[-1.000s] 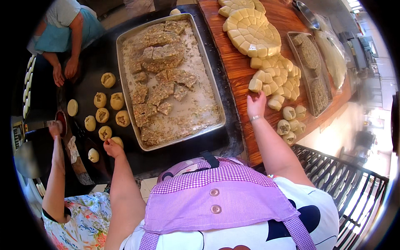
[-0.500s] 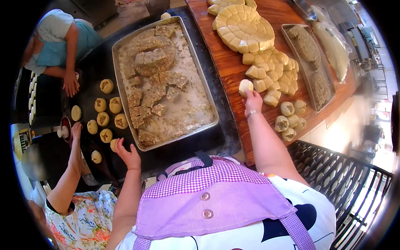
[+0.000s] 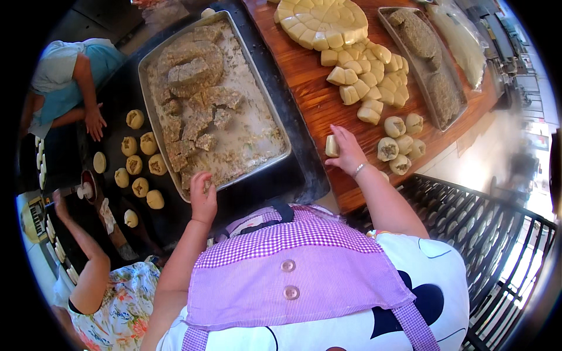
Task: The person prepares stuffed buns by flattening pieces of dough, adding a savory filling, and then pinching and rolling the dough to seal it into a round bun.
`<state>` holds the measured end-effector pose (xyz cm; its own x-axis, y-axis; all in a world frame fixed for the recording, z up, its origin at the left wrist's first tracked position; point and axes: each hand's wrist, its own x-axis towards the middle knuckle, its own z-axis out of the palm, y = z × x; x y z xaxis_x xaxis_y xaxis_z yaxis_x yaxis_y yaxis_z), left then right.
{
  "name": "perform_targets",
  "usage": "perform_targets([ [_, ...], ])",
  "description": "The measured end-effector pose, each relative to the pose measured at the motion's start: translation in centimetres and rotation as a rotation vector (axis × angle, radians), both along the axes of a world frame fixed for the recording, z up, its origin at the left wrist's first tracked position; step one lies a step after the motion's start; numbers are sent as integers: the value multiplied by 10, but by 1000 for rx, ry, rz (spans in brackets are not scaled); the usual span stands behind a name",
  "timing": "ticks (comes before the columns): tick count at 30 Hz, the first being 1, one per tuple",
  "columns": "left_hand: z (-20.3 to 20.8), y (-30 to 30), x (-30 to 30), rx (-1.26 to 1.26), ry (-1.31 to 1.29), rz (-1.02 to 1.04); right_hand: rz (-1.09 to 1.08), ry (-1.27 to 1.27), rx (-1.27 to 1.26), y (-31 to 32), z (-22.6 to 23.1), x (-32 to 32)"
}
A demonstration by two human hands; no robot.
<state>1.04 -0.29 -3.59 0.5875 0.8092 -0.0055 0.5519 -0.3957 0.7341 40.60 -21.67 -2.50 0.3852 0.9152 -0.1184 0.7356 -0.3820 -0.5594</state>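
Observation:
My left hand (image 3: 203, 198) is over the near left corner of a big metal tray (image 3: 266, 165), fingers curled around a small bit of brown, crumbly filling (image 3: 207, 186). Larger slabs and broken lumps of the same filling (image 3: 196, 76) lie in the tray. On the wooden table, my right hand (image 3: 349, 153) has a pale dough piece (image 3: 332, 146) between thumb and fingers. Beyond it sits a cluster of cut dough pieces (image 3: 369, 76). Several dough cups with filling showing (image 3: 401, 143) stand to its right. Filled dough balls (image 3: 155, 199) rest on the dark surface left of the tray.
A scored dough round (image 3: 322, 23) lies at the far end. A narrow tray of filling (image 3: 443, 96) and a plastic bag (image 3: 459, 44) are at right, above a black rack (image 3: 468, 216). Co-workers' hands (image 3: 95, 121) and an arm (image 3: 88, 237) are at left.
My left hand has let go of a dough ball on the dark surface and moved right to the tray. My right hand has drawn a dough piece nearer, away from the cluster.

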Motion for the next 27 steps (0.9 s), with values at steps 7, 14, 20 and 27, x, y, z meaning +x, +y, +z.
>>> perform_targets([
  [7,2,-5,4,-64,-15,-14,46,-46,37,-30,-35,11],
  [14,0,-19,1,-204,25,-7,-67,-200,-81,-1,-8,5],
  [20,0,-14,7,-218,90,-79,-38,-386,-431,19,-21,-22],
  [27,7,-1,31,-233,30,-70,-106,-316,-354,18,-29,-16],
])
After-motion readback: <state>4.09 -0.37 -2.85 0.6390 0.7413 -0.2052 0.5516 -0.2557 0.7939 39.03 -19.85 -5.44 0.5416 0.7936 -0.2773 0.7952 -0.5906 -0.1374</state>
